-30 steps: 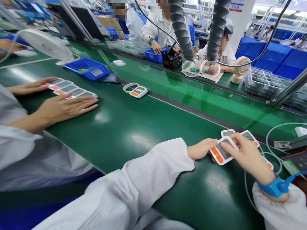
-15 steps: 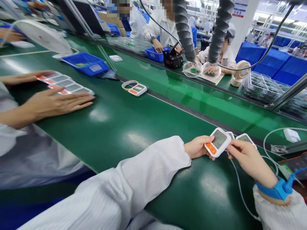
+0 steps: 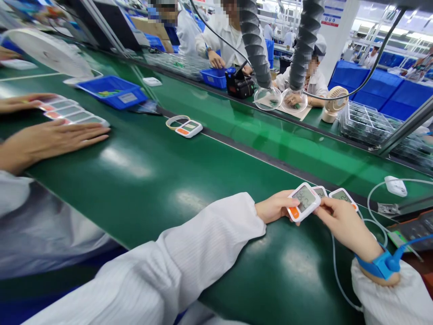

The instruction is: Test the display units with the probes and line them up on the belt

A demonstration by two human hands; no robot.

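Note:
My left hand (image 3: 279,205) holds a small white digital display meter (image 3: 303,202) with an orange button, its thumb over the front beside the button. Dark digits show on its grey screen. At the meter's right edge, the thumb and fingers of my right hand (image 3: 341,221) pinch it; whether they also grip something small there is hidden. Two similar units, a partly covered meter (image 3: 320,191) and another meter (image 3: 342,196), lie just behind. A blue wrist strap (image 3: 379,266) circles my right wrist. Below that hand runs a pale cable (image 3: 334,266).
At left, a co-worker's hand (image 3: 54,140) rests by a row of display units (image 3: 76,113). A meter (image 3: 189,128) lies beside a tape roll (image 3: 174,123). Further back are a blue tray (image 3: 113,92), a small fan (image 3: 334,104) and two hanging ducts (image 3: 255,40).
The digits on the held meter look plainer, and my left thumb covers more of its orange button. The co-worker's hands and the row of units have shifted left. My view has turned slightly.

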